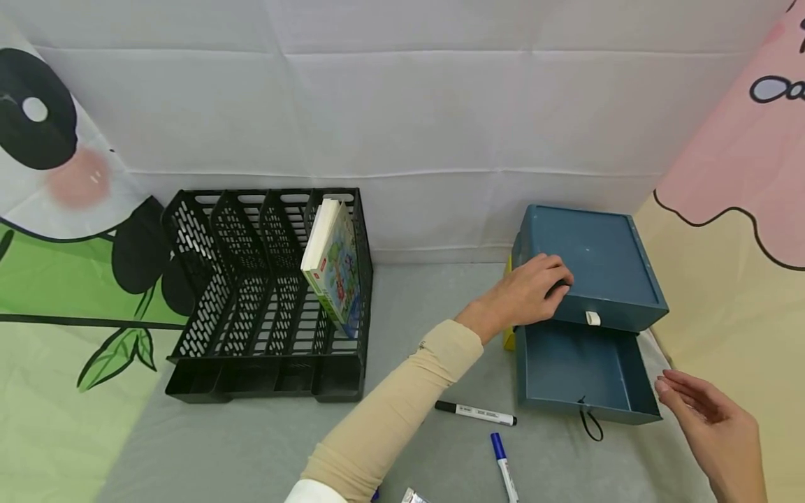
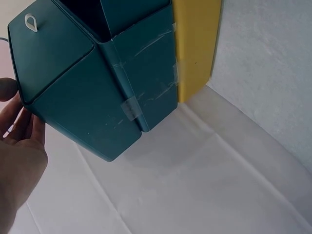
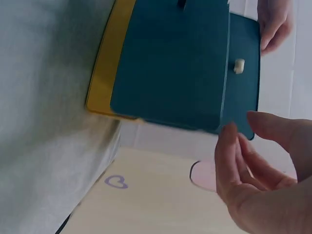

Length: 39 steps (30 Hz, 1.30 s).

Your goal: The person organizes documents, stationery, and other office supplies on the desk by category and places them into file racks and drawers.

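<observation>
My left hand (image 1: 528, 290) is at the upper front edge of a dark blue drawer cabinet (image 1: 591, 244). Its fingers curl round a small dark object (image 1: 557, 286), mostly hidden by the hand; its kind does not show. The same dark rounded shape (image 2: 7, 89) appears beside the cabinet's corner in the left wrist view. The lower drawer (image 1: 581, 363) is pulled out, with a black cord loop (image 1: 591, 423) on its front. Near that drawer's right front corner, my right hand (image 1: 717, 426) has loosely bent fingers, thumb and fingertips apart, holding nothing.
A black mesh file rack (image 1: 264, 279) stands left, with books (image 1: 336, 265) in its right slot. A black-capped marker (image 1: 476, 413) and a blue-capped marker (image 1: 503, 464) lie before the cabinet. A yellow unit (image 3: 109, 73) adjoins the blue cabinet.
</observation>
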{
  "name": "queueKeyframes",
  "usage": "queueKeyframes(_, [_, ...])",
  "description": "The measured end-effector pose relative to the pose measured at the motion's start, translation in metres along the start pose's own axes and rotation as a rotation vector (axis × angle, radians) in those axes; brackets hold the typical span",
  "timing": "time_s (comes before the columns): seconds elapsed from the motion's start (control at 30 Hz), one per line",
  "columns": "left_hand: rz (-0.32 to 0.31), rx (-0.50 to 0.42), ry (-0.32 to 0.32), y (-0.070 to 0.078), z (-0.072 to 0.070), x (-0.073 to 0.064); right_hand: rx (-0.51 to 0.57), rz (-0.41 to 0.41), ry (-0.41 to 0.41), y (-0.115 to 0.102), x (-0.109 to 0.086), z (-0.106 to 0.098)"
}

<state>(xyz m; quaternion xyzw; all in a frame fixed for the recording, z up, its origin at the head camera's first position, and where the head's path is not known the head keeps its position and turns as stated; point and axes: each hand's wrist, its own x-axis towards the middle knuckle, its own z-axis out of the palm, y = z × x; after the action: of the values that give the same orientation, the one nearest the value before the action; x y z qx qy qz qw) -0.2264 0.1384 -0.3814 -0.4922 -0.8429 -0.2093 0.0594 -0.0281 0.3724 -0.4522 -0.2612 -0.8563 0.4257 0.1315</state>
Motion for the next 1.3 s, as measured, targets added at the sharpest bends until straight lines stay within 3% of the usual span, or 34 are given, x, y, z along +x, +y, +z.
queueKeyframes(0.3, [-0.013, -0.002, -0.026, 0.002, -0.002, 0.0, -0.044, -0.019, -0.095, 0.019, 0.018, 0.002])
queueKeyframes(0.5, [-0.039, -0.085, -0.045, 0.005, -0.009, -0.003, -0.066, -0.037, -0.137, 0.025, 0.023, 0.003])
queueKeyframes(0.63, [-0.05, -0.111, -0.023, 0.009, -0.014, -0.007, -0.093, -0.018, -0.146, 0.025, 0.027, 0.003])
queueKeyframes(0.87, [-0.05, -0.139, 0.013, 0.013, -0.019, -0.021, -0.079, 0.028, -0.157, 0.025, 0.027, 0.003])
queueKeyframes(1.3, [-0.04, -0.104, 0.059, 0.013, -0.011, -0.056, -0.033, 0.02, -0.17, 0.028, 0.025, 0.002])
